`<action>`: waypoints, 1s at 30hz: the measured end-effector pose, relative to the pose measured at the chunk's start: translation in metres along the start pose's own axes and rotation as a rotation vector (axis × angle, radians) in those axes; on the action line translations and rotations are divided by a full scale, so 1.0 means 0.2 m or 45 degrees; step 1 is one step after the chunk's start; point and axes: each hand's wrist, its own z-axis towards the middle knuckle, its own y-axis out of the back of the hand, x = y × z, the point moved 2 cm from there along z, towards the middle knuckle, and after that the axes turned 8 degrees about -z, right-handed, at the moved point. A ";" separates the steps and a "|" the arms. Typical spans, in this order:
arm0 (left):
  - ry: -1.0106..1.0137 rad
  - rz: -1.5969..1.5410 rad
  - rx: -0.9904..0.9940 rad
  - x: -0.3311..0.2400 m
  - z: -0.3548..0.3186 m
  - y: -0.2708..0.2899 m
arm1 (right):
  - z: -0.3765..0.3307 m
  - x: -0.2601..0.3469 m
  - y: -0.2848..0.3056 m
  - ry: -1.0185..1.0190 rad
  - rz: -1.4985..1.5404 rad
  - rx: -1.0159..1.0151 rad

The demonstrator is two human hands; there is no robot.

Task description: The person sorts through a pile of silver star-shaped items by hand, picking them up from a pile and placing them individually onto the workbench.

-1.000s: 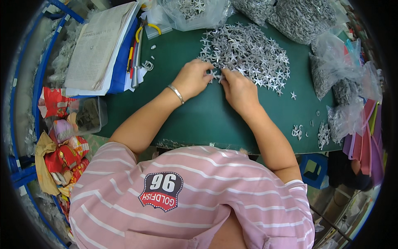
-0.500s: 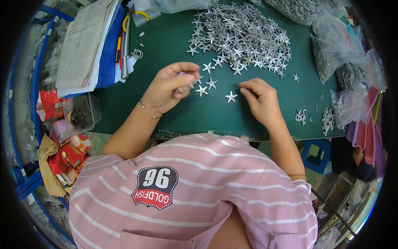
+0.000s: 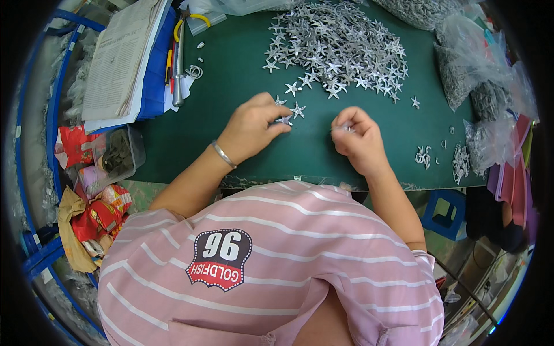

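Observation:
A big heap of small silver star-shaped metal pieces lies at the far middle of the green table. My left hand, with a metal bangle on the wrist, pinches one silver star just above the table. A few loose stars lie right beyond its fingers. My right hand is closed on a small silver piece at its fingertips, a little to the right of the left hand.
A stack of papers on a blue folder and some tools lie at the far left. Clear bags of metal parts crowd the right edge. Small silver parts sit near right. A plastic box and wrappers lie left.
Both hands have drawn back from the star heap toward me. The left hand now pinches one star and the right hand has lifted off the table and closed on a small piece.

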 end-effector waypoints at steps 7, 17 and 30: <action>0.046 -0.269 0.013 0.01 -0.02 -0.01 | 0.18 0.06 -0.18 0.571 -1.362 -0.200; 0.569 -0.711 -0.199 0.14 0.01 0.06 | 0.08 0.08 -0.17 0.810 -1.441 0.026; 0.334 -0.156 -0.108 0.05 0.04 0.03 | 0.11 0.02 -0.20 0.830 -1.326 0.117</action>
